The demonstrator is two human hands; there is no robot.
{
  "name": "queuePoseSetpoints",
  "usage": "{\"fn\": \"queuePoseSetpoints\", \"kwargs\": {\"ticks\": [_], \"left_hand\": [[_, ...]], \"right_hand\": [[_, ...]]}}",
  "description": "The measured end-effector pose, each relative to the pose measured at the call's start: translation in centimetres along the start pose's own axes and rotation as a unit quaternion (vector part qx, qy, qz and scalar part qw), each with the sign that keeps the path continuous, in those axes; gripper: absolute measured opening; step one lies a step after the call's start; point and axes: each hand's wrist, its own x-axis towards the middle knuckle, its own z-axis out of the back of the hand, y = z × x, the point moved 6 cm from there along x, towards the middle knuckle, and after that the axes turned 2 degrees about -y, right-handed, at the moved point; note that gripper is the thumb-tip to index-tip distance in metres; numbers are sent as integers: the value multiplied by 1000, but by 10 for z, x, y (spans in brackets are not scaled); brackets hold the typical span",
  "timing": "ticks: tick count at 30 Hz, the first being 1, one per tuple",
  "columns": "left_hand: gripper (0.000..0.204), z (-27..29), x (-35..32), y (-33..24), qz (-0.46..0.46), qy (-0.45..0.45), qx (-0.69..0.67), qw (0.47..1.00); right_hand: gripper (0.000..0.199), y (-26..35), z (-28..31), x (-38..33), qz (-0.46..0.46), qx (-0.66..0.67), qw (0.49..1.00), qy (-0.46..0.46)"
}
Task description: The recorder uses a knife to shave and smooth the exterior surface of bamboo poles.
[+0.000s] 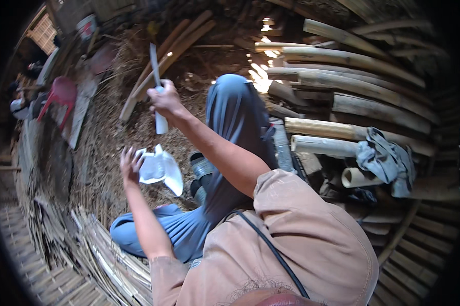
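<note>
Now, far left, one pink plastic chair (64, 93); then the left hand (131, 163), fingers loosely spread beside one crumpled white sheet (172, 177), contact unclear. Next, the right hand (166, 100), fingers wrapped round one long blade (154, 61), its middle hidden; rightward, bamboo poles (362, 79), overlapping beyond counting.

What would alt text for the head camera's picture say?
The right hand grips a long, flat tool, while the left hand has its fingers spread at the edge of a white, sheet-like thing. Bamboo poles lie at the picture's right, and a pink chair stands at upper left.
</note>
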Motion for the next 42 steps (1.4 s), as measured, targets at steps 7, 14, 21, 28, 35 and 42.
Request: {"fn": "queuePoseSetpoints", "kwargs": {"ticks": [7, 14, 21, 28, 35, 42], "left_hand": [[51, 92, 43, 41, 45, -132, -81, 987], [54, 61, 48, 31, 27, -64, -59, 996], [45, 44, 55, 25, 43, -48, -89, 994], [43, 53, 49, 16, 34, -69, -105, 991], [41, 25, 36, -7, -29, 52, -113, 992], [42, -81, -11, -69, -79, 75, -84, 991]], "right_hand": [[32, 189, 109, 11, 163, -173, 966, 104], [31, 263, 324, 5, 98, -570, 803, -143], [61, 290, 447, -40, 10, -691, 691, -213], [86, 280, 429, -50, -65, -826, 523, -200], [68, 289, 308, -12, 77, -851, 515, -64], [88, 343, 116, 17, 311, -818, 484, -17]]}}
